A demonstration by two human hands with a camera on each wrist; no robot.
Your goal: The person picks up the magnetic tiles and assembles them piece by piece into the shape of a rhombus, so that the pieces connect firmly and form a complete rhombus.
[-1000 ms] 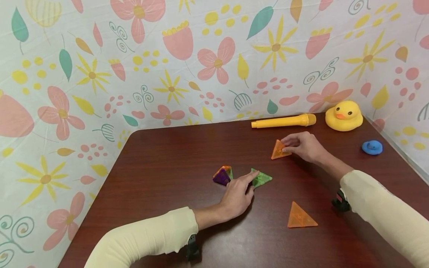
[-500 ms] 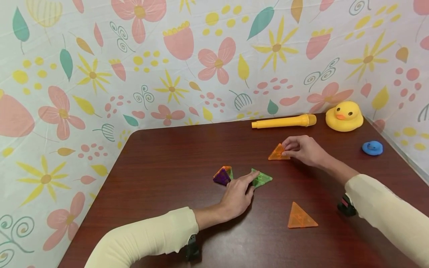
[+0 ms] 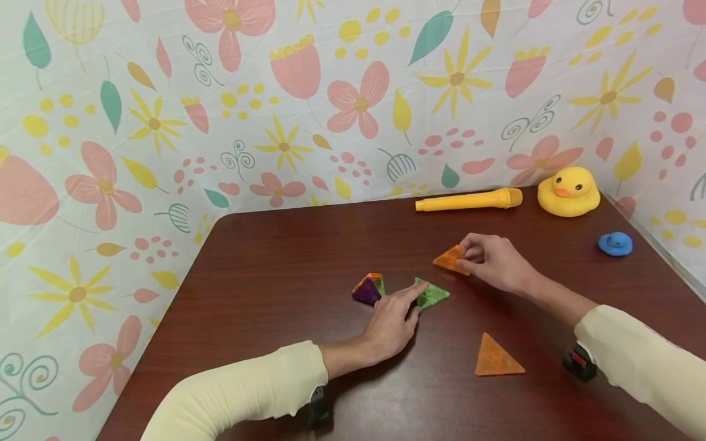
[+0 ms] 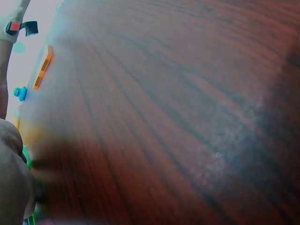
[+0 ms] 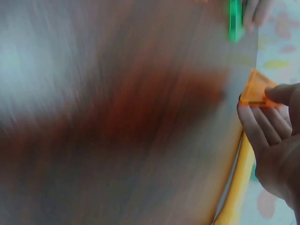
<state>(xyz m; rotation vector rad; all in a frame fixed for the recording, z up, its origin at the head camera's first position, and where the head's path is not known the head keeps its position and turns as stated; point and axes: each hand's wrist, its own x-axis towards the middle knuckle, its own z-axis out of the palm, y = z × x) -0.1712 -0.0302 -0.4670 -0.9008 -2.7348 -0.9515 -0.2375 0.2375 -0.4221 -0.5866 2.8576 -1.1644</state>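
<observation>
My right hand (image 3: 496,263) pinches an orange see-through triangular magnetic tile (image 3: 449,260) between thumb and fingers, above the table's right half. In the right wrist view the thumb lies over this orange tile (image 5: 255,90), with the fingers beneath. At mid-table my left hand (image 3: 390,321) rests with its index finger extended onto a green triangular magnetic tile (image 3: 432,294). Just beyond its knuckles sits a small cluster of joined tiles (image 3: 366,289), purple, orange and green, partly hidden by the hand. A second orange triangular tile (image 3: 496,358) lies flat toward the right front.
A yellow toy microphone (image 3: 469,199) lies along the back edge of the dark wooden table (image 3: 265,263). Beside it, a yellow rubber duck (image 3: 568,193) and a smaller blue duck (image 3: 615,244) stand at the right. Flower-patterned cloth (image 3: 331,92) hangs behind the table.
My right hand has moved toward me with its orange tile, closer to the green one, and the tile has tilted. The left hand has stayed in place.
</observation>
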